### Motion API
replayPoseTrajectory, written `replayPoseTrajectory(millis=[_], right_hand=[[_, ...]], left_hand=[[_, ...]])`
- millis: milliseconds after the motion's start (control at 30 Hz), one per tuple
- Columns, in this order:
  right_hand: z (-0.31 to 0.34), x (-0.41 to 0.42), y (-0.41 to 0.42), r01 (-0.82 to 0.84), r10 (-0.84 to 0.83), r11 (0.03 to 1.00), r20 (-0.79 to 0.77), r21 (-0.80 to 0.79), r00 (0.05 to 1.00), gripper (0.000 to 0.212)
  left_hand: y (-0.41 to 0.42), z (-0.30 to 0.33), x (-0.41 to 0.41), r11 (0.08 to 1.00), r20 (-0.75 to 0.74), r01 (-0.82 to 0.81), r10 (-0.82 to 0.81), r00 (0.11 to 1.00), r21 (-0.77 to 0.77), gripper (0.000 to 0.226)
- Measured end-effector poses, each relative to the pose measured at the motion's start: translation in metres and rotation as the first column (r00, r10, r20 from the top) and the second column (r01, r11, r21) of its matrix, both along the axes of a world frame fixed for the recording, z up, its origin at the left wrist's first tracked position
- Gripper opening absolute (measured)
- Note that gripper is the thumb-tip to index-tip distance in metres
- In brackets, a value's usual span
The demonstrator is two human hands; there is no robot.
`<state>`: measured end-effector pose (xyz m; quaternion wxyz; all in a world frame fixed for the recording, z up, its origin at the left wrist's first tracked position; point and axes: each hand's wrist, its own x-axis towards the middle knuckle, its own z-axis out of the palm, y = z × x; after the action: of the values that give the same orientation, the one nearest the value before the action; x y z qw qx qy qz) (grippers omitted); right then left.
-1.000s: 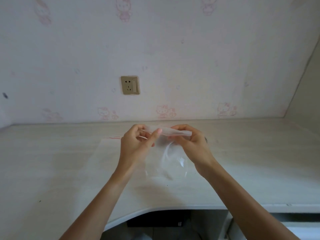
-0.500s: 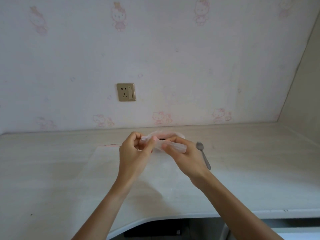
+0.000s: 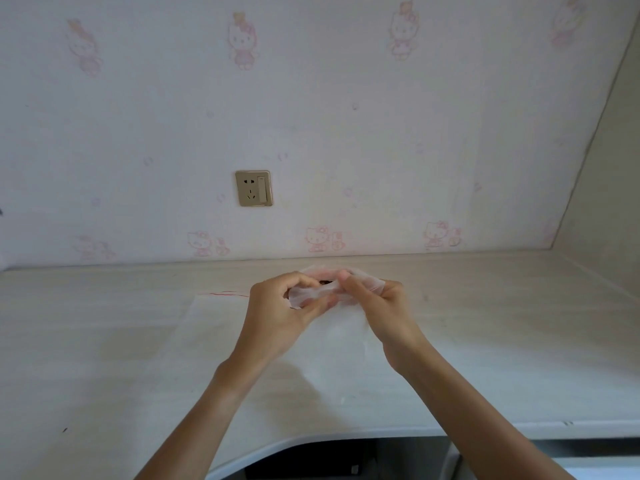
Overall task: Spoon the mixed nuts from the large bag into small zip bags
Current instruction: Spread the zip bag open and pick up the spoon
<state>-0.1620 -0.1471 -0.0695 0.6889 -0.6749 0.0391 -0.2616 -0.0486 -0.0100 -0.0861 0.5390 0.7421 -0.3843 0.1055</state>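
1. Since half a second earlier, both hands had drifted a little toward the wall, and the spoon that lay just right of the right hand was hidden from view.
2. The left hand (image 3: 277,313) had its thumb and fingers curled around the left end of the small zip bag (image 3: 322,293), pinching the thin film.
3. The right hand (image 3: 377,306) pinched the bag's right end, with crumpled film draped over its knuckles.
4. The small zip bag was clear, soft plastic, gathered and wrinkled at the top and hanging loosely below the hands, where it blurred into the surface beneath.
5. Its mouth ran roughly left to right between the two hands, held just above the desk (image 3: 104,341), and its body hung toward the person.
6. A small dark patch showed in the gap at the mouth; what it was could not be told.
7. A second clear bag (image 3: 214,327), flat and nearly invisible, lay on the desk under and left of the hands, with a thin red line along its far edge.
8. The desk had a pale, matt wood-grain surface with a curved, rounded front edge.
9. Behind it, the wall (image 3: 346,116) carried faded pink cartoon-cat wallpaper.
10. A glossy, gold-toned rectangular socket plate (image 3: 254,188) with a switch sat on the wall above the hands.
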Motion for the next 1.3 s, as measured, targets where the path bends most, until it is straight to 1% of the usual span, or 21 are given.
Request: replayPoseTrajectory(millis=[67, 133, 233, 300, 367, 433, 500, 533, 600, 667, 733, 767, 833, 900, 933, 1000, 1033, 1133, 1200, 1233, 1300], right_hand=[[0.0, 0.002, -0.001, 0.052, -0.052, 0.999, -0.025, 0.01, 0.998, 0.032], [0.0, 0.002, -0.005, 0.098, -0.099, 0.995, -0.044, -0.012, 0.994, 0.028], [0.0, -0.001, -0.014, 0.049, -0.052, 0.991, -0.02, -0.128, 0.998, 0.016], [0.001, -0.003, -0.02, 0.024, -0.027, 0.988, -0.017, -0.154, 1.0, 0.007], [0.002, -0.004, -0.025, 0.025, -0.032, 0.986, -0.039, -0.166, 0.999, 0.005], [0.0, -0.004, -0.026, 0.117, -0.138, 0.967, -0.082, -0.225, 0.987, 0.016], [-0.003, -0.002, -0.027, 0.258, -0.311, 0.907, -0.118, -0.332, 0.943, 0.031], [-0.003, 0.0, -0.028, 0.312, -0.377, 0.875, -0.116, -0.371, 0.919, 0.033], [-0.002, 0.002, -0.027, 0.388, -0.465, 0.81, -0.077, -0.439, 0.882, 0.027], [0.001, 0.001, -0.029, 0.444, -0.532, 0.744, -0.039, -0.5, 0.846, 0.015], [0.002, 0.0, -0.03, 0.466, -0.551, 0.731, -0.028, -0.499, 0.834, 0.012], [0.002, 0.0, -0.031, 0.456, -0.532, 0.763, -0.046, -0.458, 0.845, 0.013], [0.003, 0.001, -0.032, 0.407, -0.451, 0.869, -0.115, -0.281, 0.885, 0.013], [0.004, 0.001, -0.033, 0.321, -0.315, 0.947, -0.173, 0.004, 0.933, 0.012], [0.004, 0.001, -0.033, 0.269, -0.24, 0.951, -0.183, 0.151, 0.953, 0.012], [0.003, 0.001, -0.032, 0.137, -0.083, 0.911, -0.153, 0.389, 0.985, 0.013], [0.001, 0.001, -0.031, 0.062, -0.007, 0.871, -0.114, 0.487, 0.993, 0.013], [-0.003, 0.003, -0.026, -0.111, 0.136, 0.7, 0.021, 0.705, 0.991, 0.013], [-0.006, 0.004, -0.026, -0.18, 0.189, 0.609, 0.08, 0.773, 0.979, 0.014], [-0.007, 0.005, -0.026, -0.201, 0.212, 0.582, 0.093, 0.788, 0.973, 0.013], [-0.009, 0.005, -0.026, -0.227, 0.25, 0.574, 0.096, 0.787, 0.963, 0.009]], left_hand=[[-0.001, 0.001, -0.002, 1.0, 0.038, 0.003, -0.003, 0.999, 0.005, 0.02], [0.0, 0.001, -0.003, 1.0, 0.04, 0.016, -0.017, 0.999, 0.02, 0.025], [0.003, 0.004, -0.001, 0.997, -0.103, 0.039, -0.032, 0.994, 0.062, 0.032], [0.004, 0.005, 0.001, 0.997, -0.196, 0.054, -0.041, 0.98, 0.058, 0.035], [0.004, 0.006, 0.002, 0.999, -0.207, 0.018, -0.009, 0.978, 0.043, 0.035], [0.003, 0.004, 0.003, 0.998, -0.153, -0.042, 0.049, 0.987, 0.05, 0.033], [0.001, 0.003, 0.002, 0.995, -0.095, -0.092, 0.096, 0.991, 0.046, 0.024], [0.001, 0.004, 0.0, 0.993, -0.068, -0.116, 0.119, 0.991, 0.036, 0.022], [0.001, 0.005, -0.001, 0.986, -0.014, -0.165, 0.165, 0.986, 0.02, 0.018], [0.002, 0.007, 0.0, 0.974, 0.02, -0.228, 0.227, 0.974, 0.006, 0.006], [0.003, 0.007, 0.002, 0.97, -0.057, -0.241, 0.238, 0.97, -0.046, 0.014], [0.002, 0.008, 0.002, 0.972, -0.137, -0.216, 0.202, 0.97, -0.089, 0.016], [0.003, 0.011, 0.0, 0.966, -0.334, -0.151, 0.075, 0.94, -0.21, 0.013], [0.006, 0.014, -0.001, 0.931, -0.53, -0.087, -0.122, 0.839, -0.353, 0.011], [0.007, 0.015, -0.002, 0.901, -0.603, -0.056, -0.241, 0.76, -0.43, 0.013], [0.009, 0.017, -0.003, 0.828, -0.686, -0.03, -0.443, 0.578, -0.56, 0.021], [0.009, 0.018, -0.004, 0.799, -0.701, -0.029, -0.51, 0.498, -0.601, 0.023], [0.007, 0.018, -0.008, 0.765, -0.728, -0.014, -0.606, 0.322, -0.643, 0.011], [0.005, 0.016, -0.01, 0.776, -0.752, -0.009, -0.608, 0.254, -0.63, 0.01], [0.004, 0.014, -0.01, 0.788, -0.767, -0.01, -0.595, 0.24, -0.615, 0.009], [0.004, 0.012, -0.009, 0.814, -0.793, -0.01, -0.563, 0.235, -0.581, 0.013]])
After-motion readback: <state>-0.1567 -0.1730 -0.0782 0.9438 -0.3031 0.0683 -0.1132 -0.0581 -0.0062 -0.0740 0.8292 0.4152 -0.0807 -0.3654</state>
